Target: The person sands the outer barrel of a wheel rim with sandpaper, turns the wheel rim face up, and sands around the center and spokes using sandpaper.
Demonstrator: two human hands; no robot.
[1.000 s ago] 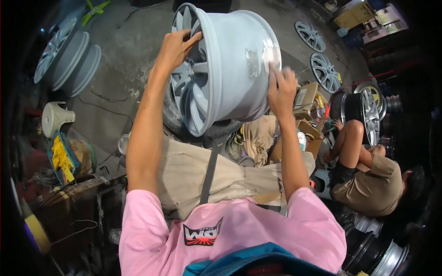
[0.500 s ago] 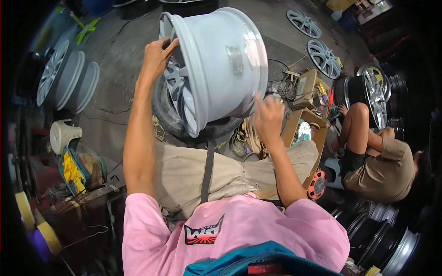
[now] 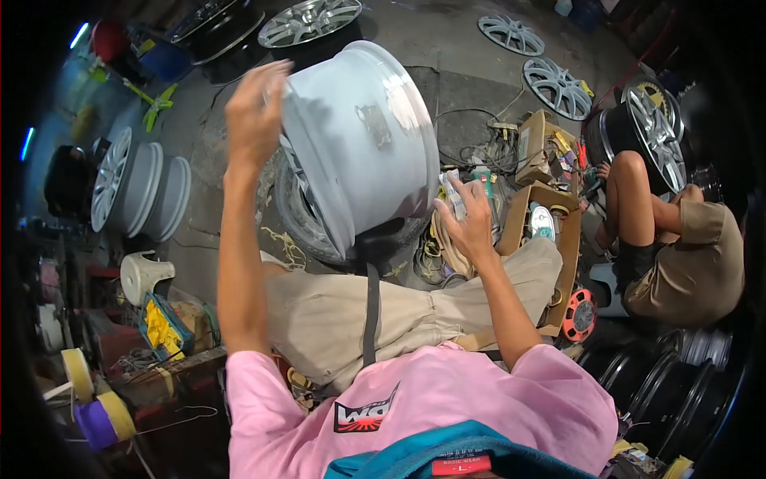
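Note:
A grey-primed wheel rim (image 3: 335,152) stands tilted on a tyre (image 3: 291,203) before my knees. Its barrel shows a bare metal patch (image 3: 375,128) and a whitish smoothed area (image 3: 405,106). My left hand (image 3: 255,116) is at the rim's upper left edge, fingers stretched and slightly blurred; whether it touches the metal I cannot tell. Just off the barrel's right edge is my right hand (image 3: 471,219), thumb and fingers around a small pale, flat piece with printing (image 3: 454,195). What that piece is does not show clearly.
Cardboard boxes (image 3: 519,215) of tools and cables stand right of the rim. Another person (image 3: 678,259) sits at the far right near stacked wheels (image 3: 658,399). Wheel faces (image 3: 557,88) lie on the floor behind. A stool (image 3: 146,274) and more rims (image 3: 140,188) are at left.
The rim has turned and sits lower and further left in view. My left hand has left its hold on the rim edge. My right hand has moved slightly down, and the pale piece now shows.

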